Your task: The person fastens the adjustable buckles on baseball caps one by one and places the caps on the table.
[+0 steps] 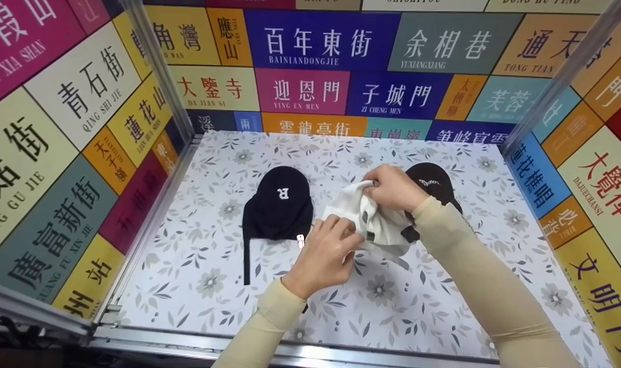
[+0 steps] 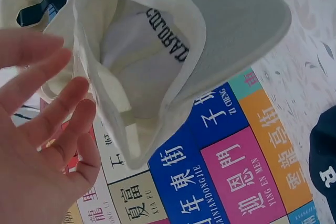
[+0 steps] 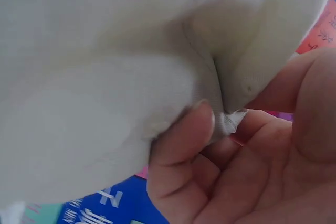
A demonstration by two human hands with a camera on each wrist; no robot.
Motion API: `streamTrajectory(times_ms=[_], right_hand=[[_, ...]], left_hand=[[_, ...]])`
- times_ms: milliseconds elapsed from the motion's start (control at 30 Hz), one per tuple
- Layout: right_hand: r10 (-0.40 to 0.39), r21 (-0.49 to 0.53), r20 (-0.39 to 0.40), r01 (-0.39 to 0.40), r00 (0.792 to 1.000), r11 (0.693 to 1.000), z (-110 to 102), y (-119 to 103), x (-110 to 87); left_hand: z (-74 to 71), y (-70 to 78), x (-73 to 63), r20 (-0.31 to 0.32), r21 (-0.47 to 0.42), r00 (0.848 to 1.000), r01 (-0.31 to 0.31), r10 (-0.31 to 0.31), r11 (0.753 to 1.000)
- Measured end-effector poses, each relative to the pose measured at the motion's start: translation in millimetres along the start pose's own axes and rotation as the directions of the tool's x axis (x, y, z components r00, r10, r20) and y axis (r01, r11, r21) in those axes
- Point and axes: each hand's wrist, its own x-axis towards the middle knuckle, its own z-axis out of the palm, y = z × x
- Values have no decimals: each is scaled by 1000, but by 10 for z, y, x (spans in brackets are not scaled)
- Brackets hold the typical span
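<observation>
A white cap (image 1: 343,202), its crown crumpled, is held up over the table by my right hand (image 1: 392,186). In the right wrist view the fingers (image 3: 181,135) pinch its cloth. My left hand (image 1: 325,253) is beside the cap with its fingers loosely bent and nothing between them. The left wrist view looks into the cap's inside (image 2: 142,56), where dark lettering shows, with the pale grey-green brim (image 2: 236,19) pointing away. A black cap (image 1: 279,209) with a white letter lies left of the hands. A dark brown cap (image 1: 430,179) lies behind my right wrist, partly hidden.
The white tabletop (image 1: 187,245) has a grey flower-and-leaf pattern. Panels with colourful printed signs (image 1: 320,41) stand at the back and both sides. A metal rail (image 1: 213,340) runs along the front edge. The black cap's strap (image 1: 247,260) stretches toward the front.
</observation>
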Motion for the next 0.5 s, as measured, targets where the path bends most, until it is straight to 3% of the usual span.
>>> streamTrajectory(times_ms=[100, 233, 500], right_hand=[[26, 41, 33, -28, 999, 999, 85, 121, 23], [32, 67, 50, -35, 998, 997, 204, 276, 50], [8, 102, -34, -5, 999, 995, 238, 438, 115]], left_hand=[[81, -32, -8, 36, 71, 999, -4, 2, 997], [209, -112, -25, 34, 186, 999, 14, -21, 982], [354, -240, 5, -5, 283, 1000, -11, 13, 959]])
